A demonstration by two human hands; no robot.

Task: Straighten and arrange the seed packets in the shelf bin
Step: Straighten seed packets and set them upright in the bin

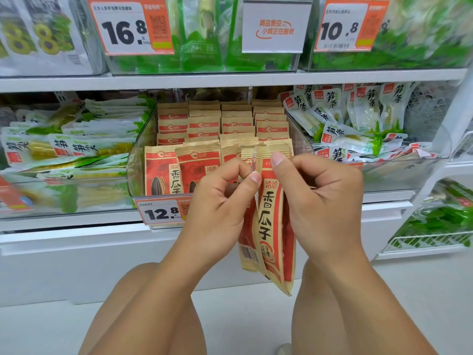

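In front of the clear shelf bin [133,162], both hands hold a small bunch of seed packets [272,226] upright by their top edges. The left hand [220,201] pinches the top of the bunch between thumb and curled forefinger, on its left side. The right hand [320,198] grips the top on the right side, fingers curled in and thumb pressed against the packets' upper edge. The bunch hangs down between the two wrists, its lower end tilted slightly to the right and reaching below the shelf edge. The nearest packet faces the camera edge-on to half-turned, showing red and tan print with black characters; a barcode shows on the one at the left.

Just behind the hands, the bin holds the other seed packets [220,124], standing upright in about four rows from front to back. The front row [179,170] shows its full faces, partly hidden by the left hand. A price tag [161,212] reading 12.8 hangs at the bin's front, beside the left wrist. Bins of green-and-white snack packs [358,119] stand on either side.
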